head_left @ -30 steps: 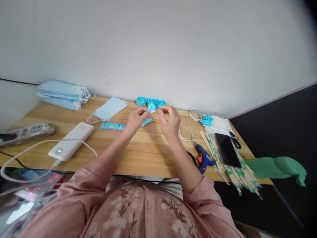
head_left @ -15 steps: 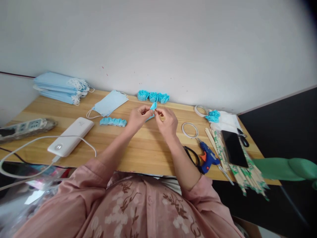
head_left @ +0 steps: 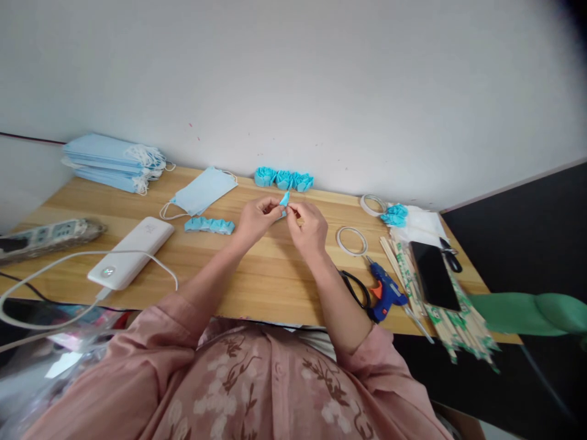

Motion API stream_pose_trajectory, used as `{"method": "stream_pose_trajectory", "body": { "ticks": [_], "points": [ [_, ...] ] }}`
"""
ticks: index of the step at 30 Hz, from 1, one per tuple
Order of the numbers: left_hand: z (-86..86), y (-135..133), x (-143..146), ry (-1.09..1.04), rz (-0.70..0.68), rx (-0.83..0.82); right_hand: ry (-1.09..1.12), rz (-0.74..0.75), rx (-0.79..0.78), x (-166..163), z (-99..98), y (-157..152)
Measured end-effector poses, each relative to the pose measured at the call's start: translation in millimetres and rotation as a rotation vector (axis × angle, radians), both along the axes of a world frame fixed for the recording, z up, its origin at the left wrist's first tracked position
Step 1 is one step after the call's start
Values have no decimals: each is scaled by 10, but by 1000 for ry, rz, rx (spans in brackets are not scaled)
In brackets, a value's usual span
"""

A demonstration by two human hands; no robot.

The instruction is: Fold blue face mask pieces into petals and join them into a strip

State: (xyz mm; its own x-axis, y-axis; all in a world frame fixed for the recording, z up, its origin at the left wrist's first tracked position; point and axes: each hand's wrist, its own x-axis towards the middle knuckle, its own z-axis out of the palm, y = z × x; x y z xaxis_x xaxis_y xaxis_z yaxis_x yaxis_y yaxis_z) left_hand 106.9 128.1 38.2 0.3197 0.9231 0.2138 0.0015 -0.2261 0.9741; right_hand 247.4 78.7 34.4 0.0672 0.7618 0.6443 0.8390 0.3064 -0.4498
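Between my two hands is a small folded piece of blue mask fabric point(head_left: 285, 198), its pointed tip sticking up above the fingers. My left hand point(head_left: 259, 220) pinches it from the left, and my right hand point(head_left: 308, 225) pinches it from the right with thumb and forefinger. The fingers hide most of its lower part. Behind the hands, three blue fabric rosettes point(head_left: 284, 179) stand in a row by the wall. Left of my left hand lies a pleated blue strip point(head_left: 210, 225). A flat blue face mask point(head_left: 205, 190) rests farther back.
A stack of masks point(head_left: 110, 159), a white power bank point(head_left: 131, 253) and a power strip point(head_left: 50, 237) are at left. At right are tape rolls point(head_left: 351, 241), a blue glue gun point(head_left: 385, 290), wrapped chopsticks point(head_left: 463, 333), a phone point(head_left: 433, 275) and another rosette point(head_left: 394, 215).
The folded tip between my fingers has turned and looks narrower. My hands have drawn slightly closer together. Everything else on the table is where it was.
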Motion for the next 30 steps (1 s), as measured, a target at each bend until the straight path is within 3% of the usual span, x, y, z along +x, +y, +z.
{"method": "stream_pose_trajectory", "body": {
  "ticks": [20,23,26,30],
  "points": [
    [58,-4,2,-37,6,-89,-10,43,-63,14,-11,-8],
    [84,8,-16,-85,-13,-162,178,45,-77,36,4,-2],
    [98,13,-36,-126,-92,-200,544,45,-85,77,9,36],
    [91,5,-44,-129,-147,-224,877,296,-203,103,-11,99]
  ]
}}
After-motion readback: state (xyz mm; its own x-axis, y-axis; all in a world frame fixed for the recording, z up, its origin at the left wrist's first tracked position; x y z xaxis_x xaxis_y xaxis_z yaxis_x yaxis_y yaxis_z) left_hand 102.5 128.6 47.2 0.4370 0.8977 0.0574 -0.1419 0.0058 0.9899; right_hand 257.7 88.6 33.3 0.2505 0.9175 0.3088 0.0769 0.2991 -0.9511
